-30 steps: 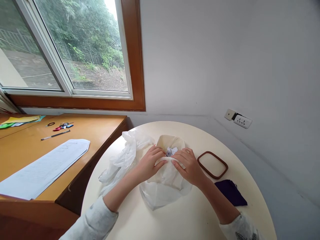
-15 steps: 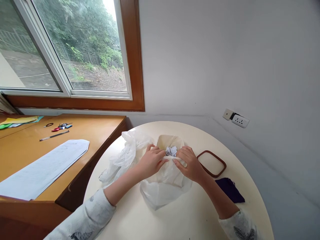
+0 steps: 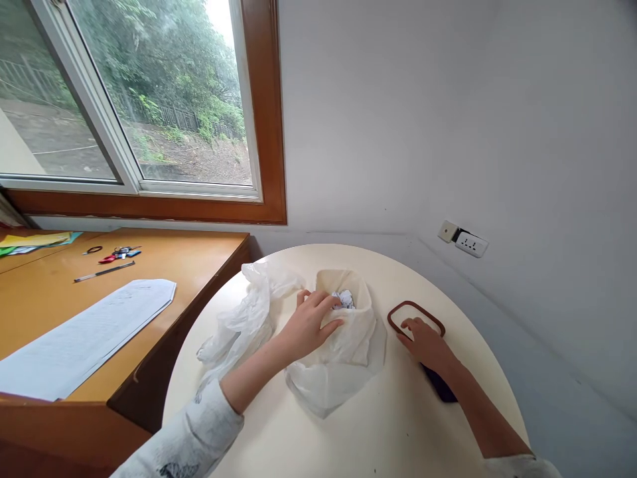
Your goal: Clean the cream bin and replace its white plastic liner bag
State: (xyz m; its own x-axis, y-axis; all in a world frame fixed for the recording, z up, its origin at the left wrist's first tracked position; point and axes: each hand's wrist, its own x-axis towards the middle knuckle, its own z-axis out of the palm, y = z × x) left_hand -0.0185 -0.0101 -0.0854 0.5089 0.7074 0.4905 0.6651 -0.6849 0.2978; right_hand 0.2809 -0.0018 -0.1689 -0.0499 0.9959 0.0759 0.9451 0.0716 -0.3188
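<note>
We cannot see most of the dark purple cloth pouch (image 3: 440, 388): our right forearm lies across it, leaving only a sliver at the wrist. The right hand (image 3: 423, 340) covers the near rim of the brown rounded-rectangle hoop frame (image 3: 416, 317). The crumpled bluish-white scrap (image 3: 344, 299) sits deep inside the cream fabric bag (image 3: 355, 325), half hidden behind our left hand (image 3: 311, 322). On the orange wooden desk (image 3: 149, 265), the small red and blue objects (image 3: 117, 253) are too small to identify, and the white printed sheet (image 3: 84, 338) is cut off by the left edge, its print unreadable.
</note>
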